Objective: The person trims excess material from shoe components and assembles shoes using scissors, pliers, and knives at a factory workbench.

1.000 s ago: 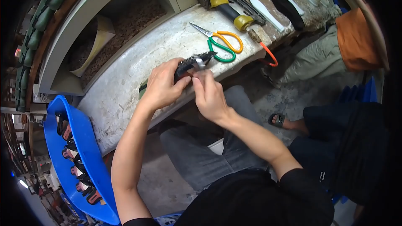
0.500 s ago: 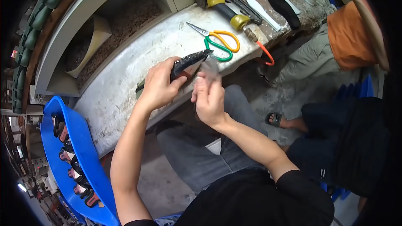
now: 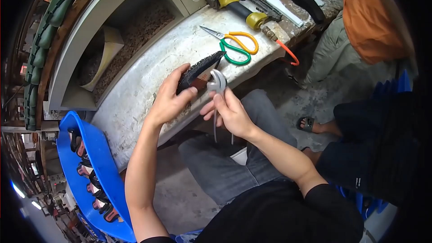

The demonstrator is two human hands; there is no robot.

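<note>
My left hand point(image 3: 171, 99) grips a black glittery shoe upper point(image 3: 196, 71), its pointed end aimed at the scissors and a brownish-red inner side facing my right hand. In my right hand point(image 3: 236, 116) is a pair of metal pincers point(image 3: 218, 82), the rounded jaws up beside the upper's open side and the thin handles hanging below my fingers. Just beyond the upper's tip, scissors point(image 3: 237, 62) with one yellow and one green handle lie on the white worktop point(image 3: 135, 85).
A yellow air-powered staple gun point(image 3: 243, 11) with an orange hose lies at the back, near white and black sole-shaped pieces point(image 3: 303, 2). On the left stands a blue bin point(image 3: 74, 175) holding several shoes. Other people point(image 3: 366, 22) are at the right. A grey machine housing point(image 3: 130, 0) borders the worktop.
The pincers, blurred near the upper's tip before, are now lower and sharp, with my right hand's fingers looser around them. The whole view has shifted slightly.
</note>
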